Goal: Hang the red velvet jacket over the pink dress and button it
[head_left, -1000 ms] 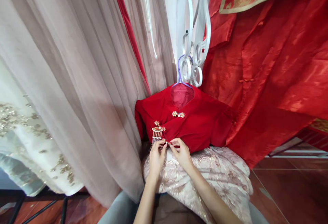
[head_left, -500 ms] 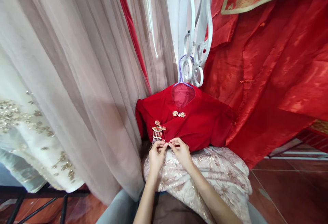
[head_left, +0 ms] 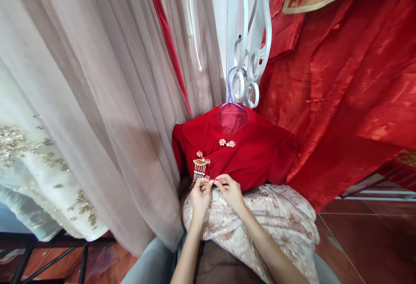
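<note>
A red velvet jacket (head_left: 250, 162) hangs from a purple hanger (head_left: 229, 86), its lower part resting over pale floral brocade cloth (head_left: 282, 219) on my lap. My left hand (head_left: 200, 195) is closed in a pinch at the jacket's lower front edge. Meeting it fingertip to fingertip, my right hand (head_left: 231, 190) pinches the same spot. Between them a small red beaded button closure (head_left: 213, 181) shows, mostly covered by the fingers. Just above left, a beaded fan-shaped tassel ornament (head_left: 199, 168) dangles from a flower closure. Another flower closure (head_left: 227, 143) sits fastened below the neckline.
The hanger hooks onto a white scrolled metal stand (head_left: 238, 84). Sheer beige drapery (head_left: 123, 102) falls close on the left, beside a white gown with gold sequins (head_left: 81, 206). Red satin garments (head_left: 344, 102) hang on the right, above a red tiled floor (head_left: 367, 236).
The view has shifted very slightly. Both hands keep their pinch at the same place on the jacket, with hardly any visible movement.
</note>
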A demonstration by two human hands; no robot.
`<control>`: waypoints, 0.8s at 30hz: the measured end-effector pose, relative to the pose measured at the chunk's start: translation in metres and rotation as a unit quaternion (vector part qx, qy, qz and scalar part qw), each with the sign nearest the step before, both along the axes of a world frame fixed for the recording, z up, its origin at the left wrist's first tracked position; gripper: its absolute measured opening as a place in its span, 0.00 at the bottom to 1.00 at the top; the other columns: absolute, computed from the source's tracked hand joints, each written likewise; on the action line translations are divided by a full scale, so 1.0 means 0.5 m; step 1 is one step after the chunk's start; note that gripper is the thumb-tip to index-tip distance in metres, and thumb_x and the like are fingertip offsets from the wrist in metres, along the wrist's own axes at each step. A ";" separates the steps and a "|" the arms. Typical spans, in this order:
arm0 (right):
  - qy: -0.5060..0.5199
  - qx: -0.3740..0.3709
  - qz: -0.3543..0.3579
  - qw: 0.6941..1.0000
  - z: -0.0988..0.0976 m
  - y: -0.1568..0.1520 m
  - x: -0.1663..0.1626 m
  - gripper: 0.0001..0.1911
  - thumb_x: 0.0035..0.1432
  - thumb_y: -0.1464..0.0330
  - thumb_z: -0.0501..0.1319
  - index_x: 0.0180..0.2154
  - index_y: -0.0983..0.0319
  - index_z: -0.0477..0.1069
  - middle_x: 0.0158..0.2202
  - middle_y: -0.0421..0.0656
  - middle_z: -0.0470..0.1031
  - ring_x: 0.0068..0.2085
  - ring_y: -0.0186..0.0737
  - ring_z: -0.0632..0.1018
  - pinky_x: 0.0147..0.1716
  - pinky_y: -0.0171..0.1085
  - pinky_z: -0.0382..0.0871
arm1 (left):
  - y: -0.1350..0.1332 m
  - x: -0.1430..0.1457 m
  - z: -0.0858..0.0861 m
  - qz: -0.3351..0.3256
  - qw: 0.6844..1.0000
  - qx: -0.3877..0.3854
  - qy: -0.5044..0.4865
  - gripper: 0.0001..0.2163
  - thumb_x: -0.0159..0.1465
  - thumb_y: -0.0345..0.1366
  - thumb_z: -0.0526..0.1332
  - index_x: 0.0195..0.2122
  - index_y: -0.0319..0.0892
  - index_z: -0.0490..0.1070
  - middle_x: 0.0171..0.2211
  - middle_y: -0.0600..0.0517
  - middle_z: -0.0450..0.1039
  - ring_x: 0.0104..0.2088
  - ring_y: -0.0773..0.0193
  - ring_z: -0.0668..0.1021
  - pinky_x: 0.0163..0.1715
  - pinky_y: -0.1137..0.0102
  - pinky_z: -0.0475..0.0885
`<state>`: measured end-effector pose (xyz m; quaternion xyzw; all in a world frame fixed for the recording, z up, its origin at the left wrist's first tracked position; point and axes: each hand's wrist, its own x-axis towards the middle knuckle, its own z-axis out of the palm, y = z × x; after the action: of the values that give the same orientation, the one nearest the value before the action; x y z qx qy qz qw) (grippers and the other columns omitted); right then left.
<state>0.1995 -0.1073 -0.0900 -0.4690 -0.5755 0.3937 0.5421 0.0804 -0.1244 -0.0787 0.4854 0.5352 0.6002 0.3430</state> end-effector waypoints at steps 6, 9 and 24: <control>0.013 -0.006 0.006 1.000 0.002 -0.005 -0.003 0.09 0.53 0.62 0.62 0.33 0.60 0.71 0.29 0.44 0.78 0.32 0.40 0.79 0.31 0.39 0.77 | -0.005 0.007 -0.006 0.036 0.999 -0.012 -0.001 0.11 0.55 0.43 0.64 0.29 0.40 0.70 0.28 0.50 0.75 0.28 0.63 0.78 0.32 0.70 0.73; 0.018 -0.008 0.008 1.000 0.003 -0.005 -0.004 0.09 0.53 0.62 0.62 0.33 0.60 0.71 0.29 0.44 0.78 0.32 0.40 0.79 0.32 0.39 0.77 | -0.006 0.007 -0.009 0.036 0.999 -0.013 0.003 0.10 0.55 0.42 0.64 0.29 0.40 0.71 0.27 0.50 0.75 0.29 0.63 0.78 0.32 0.69 0.73; 0.089 -0.079 0.132 0.984 0.057 -0.045 0.077 0.19 0.48 0.53 0.66 0.35 0.61 0.72 0.30 0.41 0.74 0.33 0.38 0.76 0.34 0.39 0.75 | 0.071 0.034 0.114 0.014 0.939 -0.013 -0.344 0.14 0.54 0.37 0.69 0.42 0.39 0.77 0.45 0.45 0.77 0.44 0.64 0.78 0.50 0.69 0.69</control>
<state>0.2378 -0.1299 -0.0616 -0.3936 -0.5487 0.5459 0.4960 0.0972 -0.0890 -0.0217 0.2375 0.3994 0.7278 0.5043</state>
